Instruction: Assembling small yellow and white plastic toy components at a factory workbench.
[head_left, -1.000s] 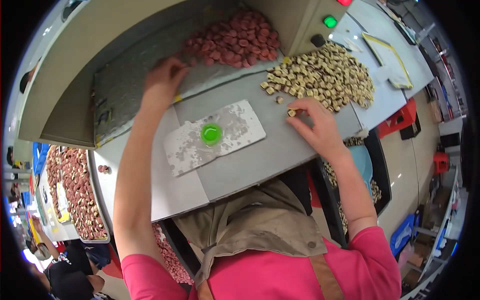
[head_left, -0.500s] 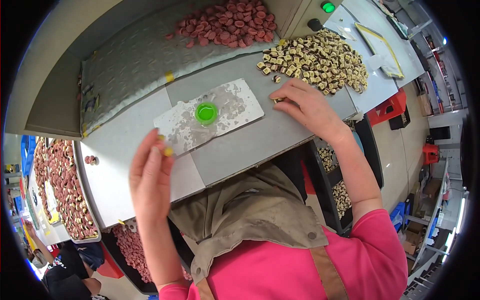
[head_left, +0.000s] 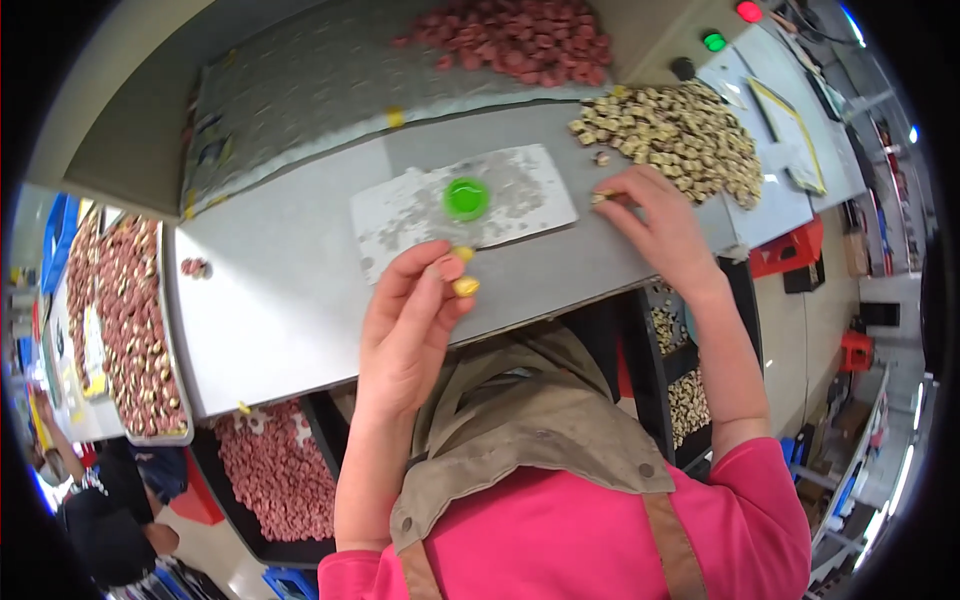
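My left hand (head_left: 405, 325) is raised over the near side of the worktable, thumb and fingers pinching a small round pink piece (head_left: 450, 267). Two small yellow bits (head_left: 466, 287) show at its fingertips; whether they are finger covers or loose pieces I cannot tell. On the right, my right hand (head_left: 665, 225) pinches a small cream-and-brown piece (head_left: 600, 198), just in front of a heap of similar square pieces (head_left: 690, 140). Between the hands, a shallow round dish with bright green contents (head_left: 466, 199) rests on a white, grey-stained board (head_left: 540, 180).
Pink ridged pieces (head_left: 520, 40) lie heaped on a grey padded sheet (head_left: 300, 110) at the back. Left of the table stands a tray of pink-and-cream pieces (head_left: 135, 330). Below the edge are black bins, one holding pink pieces (head_left: 275, 470). Two joined pieces (head_left: 195, 267) lie at left.
My left hand has moved right, nearer the board, and the pink piece now shows in its fingers. My right hand keeps its pinch by the heap. The whole view has shifted.
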